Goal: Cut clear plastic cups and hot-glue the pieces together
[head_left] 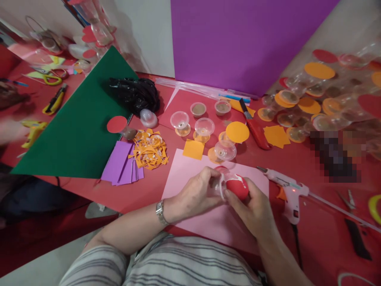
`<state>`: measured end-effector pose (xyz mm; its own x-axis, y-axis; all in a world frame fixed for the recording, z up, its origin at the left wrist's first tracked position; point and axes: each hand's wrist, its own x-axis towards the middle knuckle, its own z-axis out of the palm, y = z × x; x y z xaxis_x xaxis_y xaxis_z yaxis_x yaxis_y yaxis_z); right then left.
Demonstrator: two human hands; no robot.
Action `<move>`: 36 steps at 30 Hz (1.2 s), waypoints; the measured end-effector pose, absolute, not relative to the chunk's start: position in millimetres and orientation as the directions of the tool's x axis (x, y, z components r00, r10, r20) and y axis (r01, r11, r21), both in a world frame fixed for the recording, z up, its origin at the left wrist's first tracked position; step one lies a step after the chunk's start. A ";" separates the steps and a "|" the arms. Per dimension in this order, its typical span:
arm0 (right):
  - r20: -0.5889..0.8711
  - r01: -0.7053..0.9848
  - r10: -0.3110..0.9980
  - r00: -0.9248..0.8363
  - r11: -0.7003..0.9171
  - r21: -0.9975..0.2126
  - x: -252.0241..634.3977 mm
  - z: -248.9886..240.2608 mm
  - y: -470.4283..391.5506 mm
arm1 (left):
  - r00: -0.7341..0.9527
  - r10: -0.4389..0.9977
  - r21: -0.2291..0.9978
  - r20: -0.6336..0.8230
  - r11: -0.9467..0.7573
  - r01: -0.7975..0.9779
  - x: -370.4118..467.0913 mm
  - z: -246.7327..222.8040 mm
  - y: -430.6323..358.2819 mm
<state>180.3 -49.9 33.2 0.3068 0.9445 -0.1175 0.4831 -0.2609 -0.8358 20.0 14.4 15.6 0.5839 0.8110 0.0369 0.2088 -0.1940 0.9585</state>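
Observation:
Over a pink paper sheet (178, 178), my left hand (193, 192) has its fingers wrapped round a clear plastic cup (214, 185), the rim turned to the right. My right hand (256, 208) pinches a red paper disc (238, 187) with a white glue-like line along its upper edge. Disc and cup rim are close together; whether they touch I cannot tell. Just beyond my hands stand a clear cup piece (225, 151) and an orange disc (237, 132) on top of another piece. A pink glue gun (290, 190) lies right of my right hand, its red light lit.
Orange paper scraps (150, 149), purple paper strips (119, 163) and a black plastic bag (135, 95) lie left. A green board (80, 123) leans there. Right are a red-handled cutter (257, 131) and many stacked cups with discs (309, 105). Another person's blurred hand (12, 131) shows far left.

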 end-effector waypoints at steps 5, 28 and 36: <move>0.111 0.756 0.948 0.297 -0.163 -0.634 179.9 29.9 -51.6 | 0.608 0.791 0.937 0.060 -0.255 0.240 19.9 14.5 11.9; -0.373 -0.123 0.878 0.299 -0.352 -0.928 191.9 13.8 -51.1 | 0.757 0.638 0.959 -0.143 0.280 -0.054 15.1 31.9 32.7; -0.288 0.019 0.851 0.439 -0.329 -0.944 200.5 14.1 -48.2 | 0.694 0.707 0.936 -0.132 0.319 -0.148 8.5 40.2 46.4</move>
